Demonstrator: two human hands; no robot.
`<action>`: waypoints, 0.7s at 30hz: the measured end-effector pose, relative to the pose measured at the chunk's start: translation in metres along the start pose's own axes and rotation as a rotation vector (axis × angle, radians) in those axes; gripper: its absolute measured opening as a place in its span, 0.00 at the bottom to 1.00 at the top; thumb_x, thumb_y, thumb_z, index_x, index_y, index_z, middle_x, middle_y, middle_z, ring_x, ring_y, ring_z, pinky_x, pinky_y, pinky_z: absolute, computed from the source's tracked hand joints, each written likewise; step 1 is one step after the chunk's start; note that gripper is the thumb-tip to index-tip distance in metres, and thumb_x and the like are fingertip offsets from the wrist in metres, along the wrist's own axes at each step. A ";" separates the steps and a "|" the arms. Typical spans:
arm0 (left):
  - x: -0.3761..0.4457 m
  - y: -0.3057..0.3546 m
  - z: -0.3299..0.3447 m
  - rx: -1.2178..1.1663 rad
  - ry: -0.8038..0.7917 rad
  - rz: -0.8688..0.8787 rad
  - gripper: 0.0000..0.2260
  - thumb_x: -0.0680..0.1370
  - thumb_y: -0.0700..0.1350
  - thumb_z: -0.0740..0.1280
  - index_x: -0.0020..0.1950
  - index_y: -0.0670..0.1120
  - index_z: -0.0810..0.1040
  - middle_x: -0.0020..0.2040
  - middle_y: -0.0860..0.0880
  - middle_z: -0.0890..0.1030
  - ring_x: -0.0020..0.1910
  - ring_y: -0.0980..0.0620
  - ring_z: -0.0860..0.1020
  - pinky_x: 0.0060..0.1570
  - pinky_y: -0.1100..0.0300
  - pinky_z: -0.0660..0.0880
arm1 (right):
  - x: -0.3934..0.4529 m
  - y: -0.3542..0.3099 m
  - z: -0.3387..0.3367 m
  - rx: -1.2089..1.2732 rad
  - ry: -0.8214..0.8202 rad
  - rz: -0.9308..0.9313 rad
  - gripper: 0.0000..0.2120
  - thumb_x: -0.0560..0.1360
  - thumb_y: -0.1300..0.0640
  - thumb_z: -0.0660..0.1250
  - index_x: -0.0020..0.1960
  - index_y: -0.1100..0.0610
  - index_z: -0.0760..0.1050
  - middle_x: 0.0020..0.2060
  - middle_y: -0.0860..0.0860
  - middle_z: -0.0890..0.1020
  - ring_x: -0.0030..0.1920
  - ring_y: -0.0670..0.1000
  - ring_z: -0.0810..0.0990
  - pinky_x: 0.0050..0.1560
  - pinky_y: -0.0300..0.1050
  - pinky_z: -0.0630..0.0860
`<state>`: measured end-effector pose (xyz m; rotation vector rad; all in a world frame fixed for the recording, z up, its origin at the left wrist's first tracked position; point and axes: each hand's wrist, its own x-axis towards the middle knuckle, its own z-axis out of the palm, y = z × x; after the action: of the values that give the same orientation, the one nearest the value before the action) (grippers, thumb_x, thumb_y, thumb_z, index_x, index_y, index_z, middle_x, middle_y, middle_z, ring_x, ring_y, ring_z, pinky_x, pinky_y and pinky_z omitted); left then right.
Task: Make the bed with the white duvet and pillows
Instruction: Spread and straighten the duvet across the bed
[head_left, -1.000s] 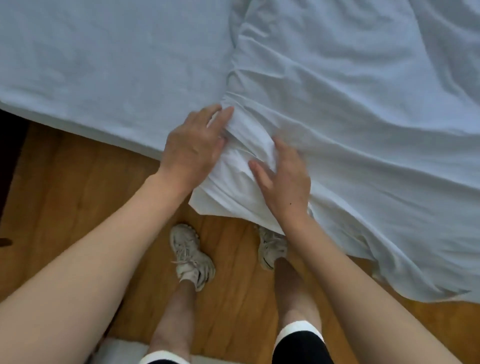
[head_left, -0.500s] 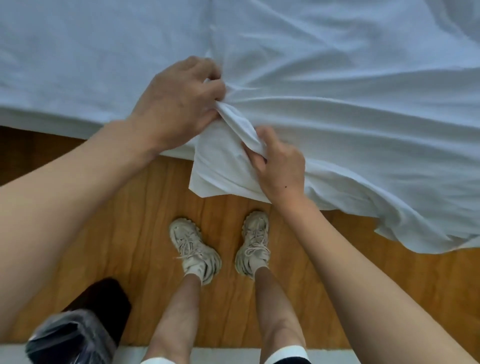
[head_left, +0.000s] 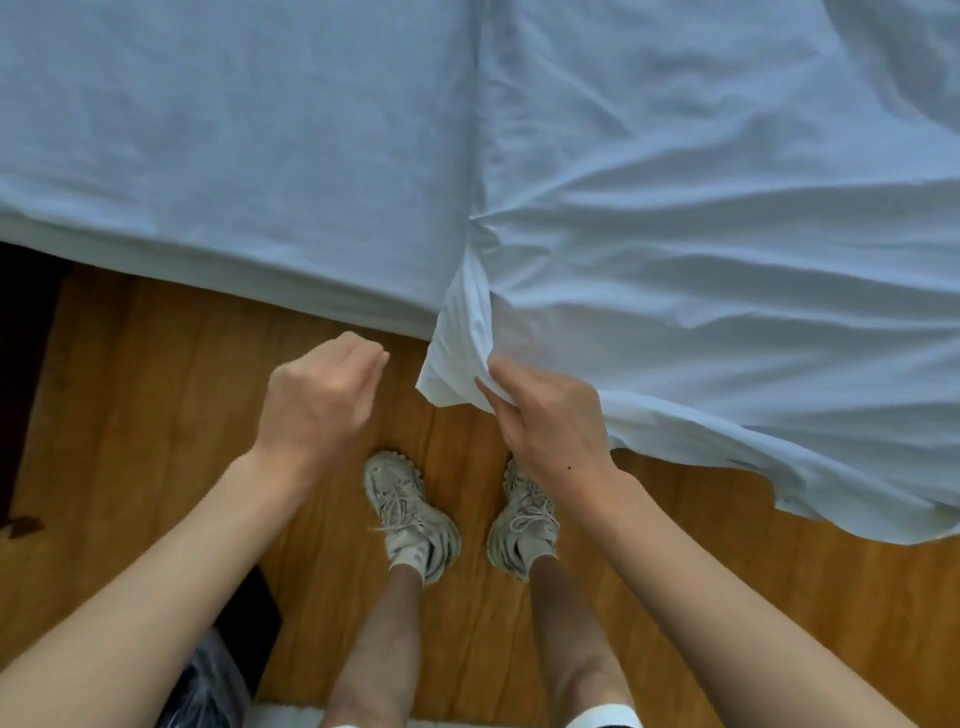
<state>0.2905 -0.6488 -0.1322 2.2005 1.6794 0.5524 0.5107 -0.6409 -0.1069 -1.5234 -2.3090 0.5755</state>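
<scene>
The white duvet (head_left: 701, 218) covers the right half of the bed, wrinkled, with its near edge hanging over the side above the floor. Its left corner droops off the bed edge. My right hand (head_left: 550, 421) pinches that corner from below. My left hand (head_left: 317, 400) hovers over the floor just left of the corner, fingers curled shut, holding nothing. The bare white sheet on the mattress (head_left: 208, 145) fills the left half. No pillows are in view.
I stand on a wooden floor (head_left: 156, 415) close to the bed's side, both feet in pale sneakers (head_left: 410, 519). A dark object with shiny plastic wrap (head_left: 213, 680) lies at the lower left. A dark gap (head_left: 26, 338) lies at the far left.
My left hand has let go of the duvet corner and drawn back off the bed. My right hand keeps hold of the corner, now lower, off the bed edge.
</scene>
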 end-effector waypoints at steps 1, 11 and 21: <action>-0.005 0.002 -0.001 -0.037 0.014 -0.061 0.08 0.80 0.40 0.63 0.46 0.39 0.80 0.39 0.45 0.81 0.34 0.47 0.79 0.28 0.55 0.77 | 0.002 0.000 -0.001 -0.017 -0.028 -0.023 0.03 0.77 0.61 0.66 0.45 0.59 0.77 0.26 0.48 0.73 0.23 0.49 0.67 0.22 0.40 0.63; 0.087 0.019 0.013 -0.023 0.058 0.079 0.16 0.76 0.43 0.67 0.64 0.45 0.75 0.59 0.46 0.79 0.52 0.43 0.79 0.35 0.51 0.78 | 0.037 0.025 -0.018 -0.100 -0.097 -0.234 0.17 0.78 0.49 0.62 0.35 0.58 0.76 0.34 0.51 0.78 0.32 0.52 0.74 0.26 0.42 0.65; 0.092 0.015 0.026 0.064 0.276 0.281 0.06 0.76 0.36 0.71 0.52 0.39 0.83 0.48 0.42 0.84 0.47 0.44 0.83 0.38 0.55 0.80 | 0.183 0.041 -0.024 -0.228 -0.073 -0.322 0.16 0.79 0.52 0.56 0.49 0.59 0.79 0.46 0.53 0.83 0.57 0.56 0.78 0.59 0.48 0.69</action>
<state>0.3378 -0.5643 -0.1374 2.5227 1.5362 0.9238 0.4840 -0.4535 -0.0990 -1.1945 -2.6788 0.2953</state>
